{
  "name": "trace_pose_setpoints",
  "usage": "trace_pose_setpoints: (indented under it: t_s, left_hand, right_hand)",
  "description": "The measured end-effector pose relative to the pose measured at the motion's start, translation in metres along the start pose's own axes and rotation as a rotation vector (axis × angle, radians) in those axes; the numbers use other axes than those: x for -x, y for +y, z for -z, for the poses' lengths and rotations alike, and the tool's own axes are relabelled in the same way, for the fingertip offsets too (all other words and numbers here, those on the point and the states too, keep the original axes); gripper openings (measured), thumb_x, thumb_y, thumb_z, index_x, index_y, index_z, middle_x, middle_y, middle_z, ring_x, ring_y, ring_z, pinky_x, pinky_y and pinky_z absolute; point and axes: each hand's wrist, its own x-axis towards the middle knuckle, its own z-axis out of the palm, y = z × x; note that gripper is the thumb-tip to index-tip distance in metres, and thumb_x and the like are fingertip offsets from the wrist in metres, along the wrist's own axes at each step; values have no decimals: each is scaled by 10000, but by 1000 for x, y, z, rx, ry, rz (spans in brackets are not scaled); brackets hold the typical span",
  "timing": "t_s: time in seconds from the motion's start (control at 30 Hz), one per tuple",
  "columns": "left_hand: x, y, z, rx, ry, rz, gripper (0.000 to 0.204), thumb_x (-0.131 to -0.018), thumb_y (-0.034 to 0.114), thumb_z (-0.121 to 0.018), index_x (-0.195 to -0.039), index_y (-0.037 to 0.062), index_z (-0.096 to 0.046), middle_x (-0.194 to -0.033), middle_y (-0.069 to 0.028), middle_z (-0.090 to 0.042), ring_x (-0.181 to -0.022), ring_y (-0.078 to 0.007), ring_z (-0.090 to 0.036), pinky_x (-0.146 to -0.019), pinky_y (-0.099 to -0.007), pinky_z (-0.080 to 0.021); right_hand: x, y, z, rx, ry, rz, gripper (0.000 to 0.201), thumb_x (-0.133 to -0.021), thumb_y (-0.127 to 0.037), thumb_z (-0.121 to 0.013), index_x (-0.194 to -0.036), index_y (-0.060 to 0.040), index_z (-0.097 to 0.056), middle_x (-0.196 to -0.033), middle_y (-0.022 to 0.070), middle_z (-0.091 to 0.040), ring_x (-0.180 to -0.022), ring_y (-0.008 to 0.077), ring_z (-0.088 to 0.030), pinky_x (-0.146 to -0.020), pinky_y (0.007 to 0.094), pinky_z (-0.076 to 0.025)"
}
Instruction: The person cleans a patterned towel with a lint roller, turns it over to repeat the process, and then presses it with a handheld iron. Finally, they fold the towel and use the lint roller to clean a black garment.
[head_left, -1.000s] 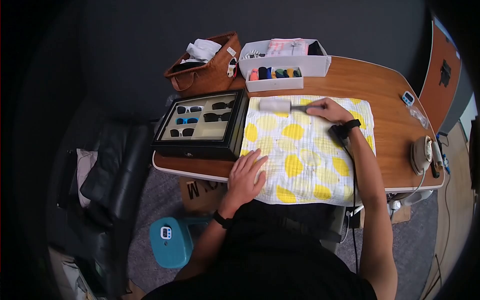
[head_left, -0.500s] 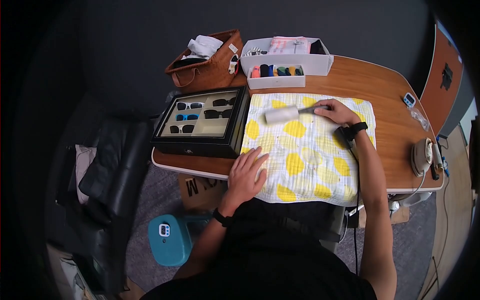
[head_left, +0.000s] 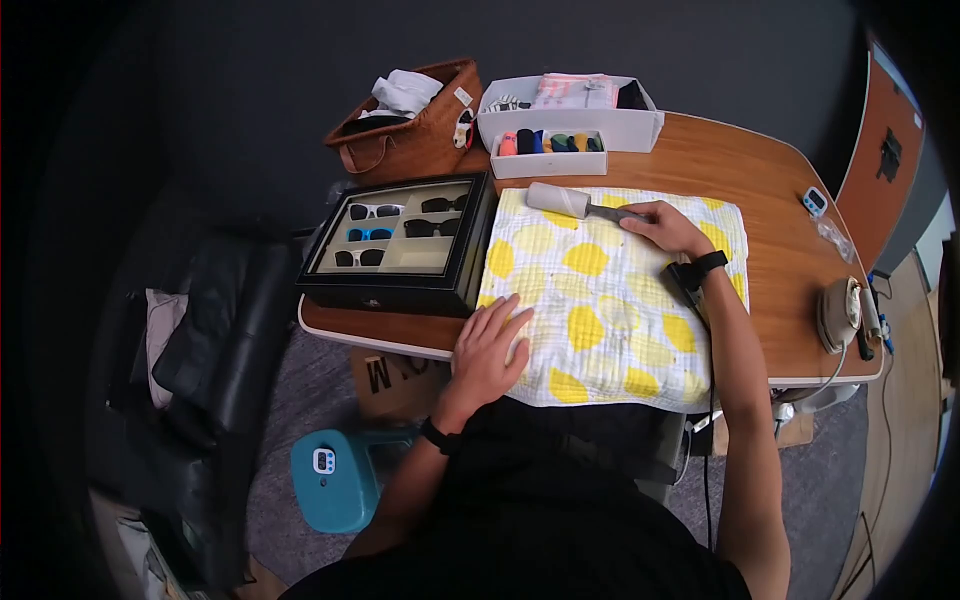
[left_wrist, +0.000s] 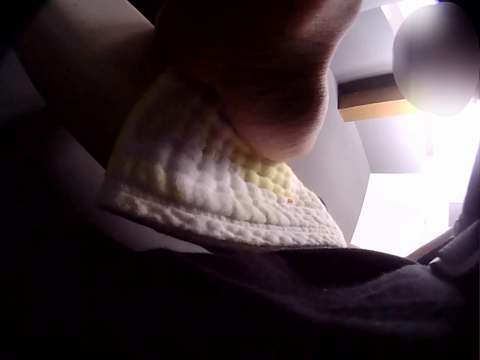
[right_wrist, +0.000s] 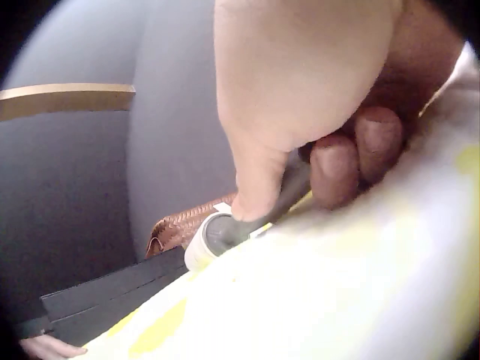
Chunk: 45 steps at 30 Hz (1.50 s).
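A white cloth with yellow lemon spots (head_left: pixel 610 300) lies spread over the wooden table (head_left: pixel 790 250). My right hand (head_left: pixel 662 225) grips the grey handle of a lint roller (head_left: pixel 560 200), whose white roll rests at the cloth's far left corner. The right wrist view shows my fingers (right_wrist: pixel 352 154) curled round that handle and the lint roller's (right_wrist: pixel 214 236) end beyond them. My left hand (head_left: pixel 488 345) lies flat with spread fingers on the cloth's near left corner. In the left wrist view the left hand's palm (left_wrist: pixel 255 82) presses on the cloth's quilted edge (left_wrist: pixel 225 202).
A black case of sunglasses (head_left: pixel 405 240) sits left of the cloth. Behind it stand a brown woven basket (head_left: pixel 410 130) and white organiser trays (head_left: pixel 565 125). A small iron (head_left: pixel 838 310) and a timer (head_left: pixel 814 201) lie at the right. A teal stool (head_left: pixel 335 480) stands below.
The lint roller rolled nearer across the cloth, then went back to its far left corner, now angled up to the left. My left hand stayed pressed on the near corner.
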Motion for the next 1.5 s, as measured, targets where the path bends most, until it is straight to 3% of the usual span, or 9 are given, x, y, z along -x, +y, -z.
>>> trace_pose_setpoints:
  t_s: [0.13, 0.3, 0.43, 0.53, 0.7, 0.83, 0.97, 1.1, 1.5]
  left_hand:
    - [0, 0, 1, 0, -3, -4, 415, -939, 229, -611, -1330, 93, -644, -1435, -158, -566, -1339, -347, -513, -1137, -481, -376]
    - [1, 0, 0, 7, 1, 3, 415, -940, 228, -610, -1330, 91, -644, -1435, -159, -566, -1341, -349, -510, -1139, -481, -374]
    - [1, 0, 1, 6, 4, -8, 412, -939, 222, -612, -1328, 88, -646, -1438, -160, -565, -1340, -350, -512, -1136, -480, -376]
    - [0, 0, 1, 6, 9, -9, 410, -938, 219, -613, -1323, 85, -648, -1436, -160, -567, -1340, -349, -512, -1135, -482, -376]
    - [0, 2, 1, 14, 0, 7, 407, -936, 221, -613, -1321, 91, -650, -1432, -156, -571, -1340, -345, -513, -1136, -477, -375]
    - [0, 0, 1, -5, 2, -1, 405, -937, 224, -612, -1320, 98, -652, -1430, -151, -573, -1336, -344, -516, -1137, -475, -375]
    - [1, 2, -1, 17, 10, 12, 406, -937, 226, -611, -1321, 98, -651, -1432, -149, -571, -1334, -344, -518, -1136, -479, -375]
    - [0, 1, 2, -5, 6, 0, 409, -936, 228, -614, -1322, 99, -649, -1435, -147, -569, -1332, -344, -519, -1133, -476, -379]
    - [0, 0, 0, -4, 9, -15, 404, -936, 218, -617, -1317, 88, -650, -1423, -156, -574, -1324, -352, -521, -1130, -475, -383]
  right_hand:
    - [-7, 1, 30, -75, -498, -257, 418, -961, -415, -720, -1178, -61, -759, -787, 12, -679, -700, 96, -527, -649, 281, -454]
    - [-1, 23, 8, -74, -87, 131, 375, -968, -396, -720, -1185, -94, -767, -726, -59, -618, -604, 47, -438, -521, 248, -343]
    - [-6, 5, 28, -87, -412, -277, 382, -975, -368, -717, -1225, -81, -743, -1007, 14, -730, -957, 110, -598, -888, 269, -485]
    - [1, 17, 17, -80, -320, 101, 398, -977, -370, -714, -1240, -72, -737, -952, -4, -710, -891, 93, -585, -821, 248, -485]
    - [-1, 3, 22, -28, -274, -261, 358, -962, -356, -733, -1230, -119, -752, -1085, 30, -746, -949, 117, -607, -874, 282, -493]
    - [0, 17, 19, -89, -371, 109, 380, -959, -392, -730, -1221, -118, -757, -968, 20, -733, -931, 114, -592, -844, 259, -481]
    - [6, -5, 16, -27, -179, -205, 406, -958, -409, -728, -1224, -103, -752, -933, 9, -725, -896, 117, -593, -843, 267, -484]
    - [-1, 7, 19, -50, -365, 60, 420, -960, -411, -728, -1230, -90, -747, -923, 15, -721, -866, 103, -578, -815, 274, -488]
    - [15, -10, 8, 51, -259, -98, 332, -937, -363, -725, -1064, -58, -762, -854, 51, -715, -790, 153, -613, -775, 316, -501]
